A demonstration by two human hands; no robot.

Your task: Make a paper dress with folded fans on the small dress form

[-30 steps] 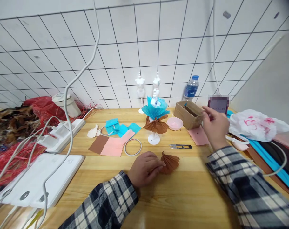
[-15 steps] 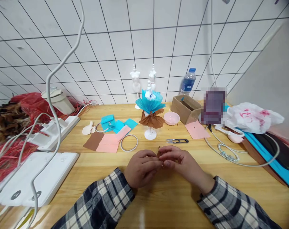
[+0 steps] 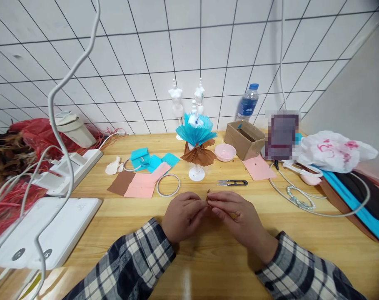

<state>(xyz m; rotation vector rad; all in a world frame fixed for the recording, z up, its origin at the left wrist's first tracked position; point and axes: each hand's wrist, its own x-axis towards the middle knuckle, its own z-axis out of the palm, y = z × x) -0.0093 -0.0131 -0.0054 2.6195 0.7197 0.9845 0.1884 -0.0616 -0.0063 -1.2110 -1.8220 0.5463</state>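
Both hands meet above the near middle of the wooden table, fingertips almost touching. Between them a small piece of brown paper (image 3: 209,198) shows, mostly hidden by the fingers. My left hand (image 3: 183,216) is closed, its fingers curled against the paper's left side. My right hand (image 3: 239,214) pinches the paper from the right with thumb and fingertips. Just beyond stands a small white mannequin (image 3: 195,118) on a round base, dressed in a pleated blue paper layer (image 3: 196,135) over a pleated brown paper layer (image 3: 198,155). Thread snips (image 3: 232,183) lie beyond my right hand.
Blue paper (image 3: 155,163), pink paper (image 3: 141,185) and a metal ring (image 3: 168,185) lie left of the mannequin. A pink bowl (image 3: 225,153), a cardboard box (image 3: 245,139) and a water bottle (image 3: 248,102) stand right. A white cable (image 3: 56,121) hangs at left.
My fingers have shifted slightly around the brown paper, and the left fingers have drawn back a little to the left. The camera view has tilted slightly; the table things stay put.
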